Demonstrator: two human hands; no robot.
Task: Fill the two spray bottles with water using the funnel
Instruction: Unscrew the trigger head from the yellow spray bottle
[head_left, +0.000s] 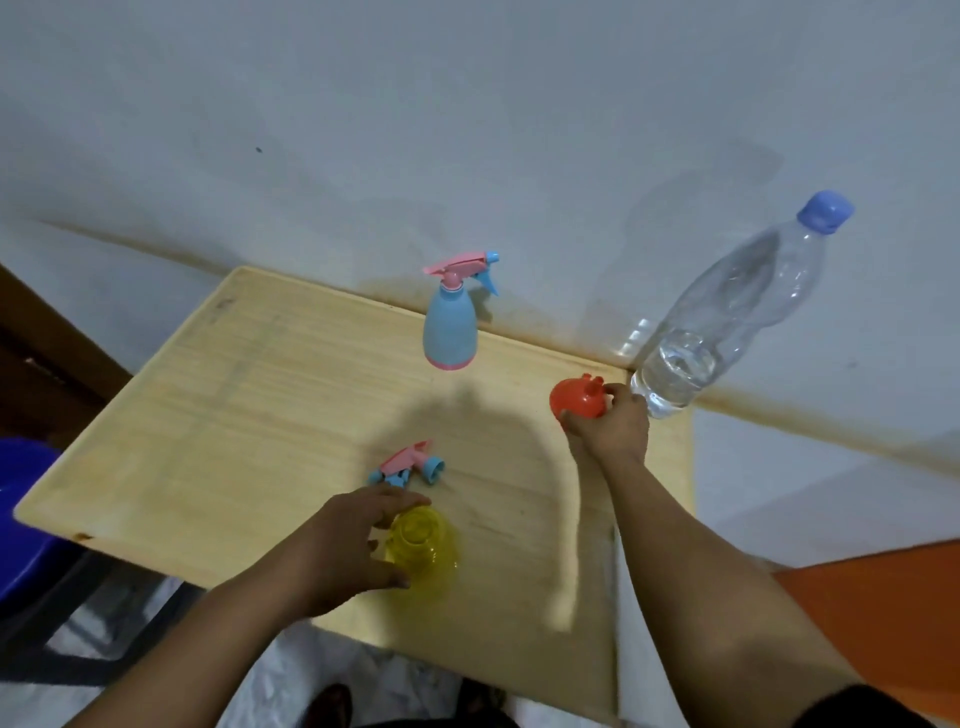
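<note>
Pale wooden bench (218, 415), wide bare area left. Clear plastic water bottle (727, 317), blue cap, no label, at far right corner edge. Blue spray bottle (450, 332) by far edge. Open yellow spray bottle (423, 551): left hand (343, 545) fingers loosely curled round it. Right hand (613, 426) fingers grip orange plastic funnel (576, 397). Loose pink-blue sprayer head (408, 465) between.

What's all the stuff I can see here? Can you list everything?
blue sprayer: 1, blue with pink head, upright at table's far edge
yellow bottle: 1, clear yellow, headless, near edge
spray head: 1, pink and blue, lying just beyond yellow bottle
funnel: 1, orange, table's right side
water bottle: 1, clear with blue cap, partly full, far right corner
table: 1, pale wood
stool: 1, blue, left of table
left hand: holds yellow bottle
right hand: grips funnel
</note>
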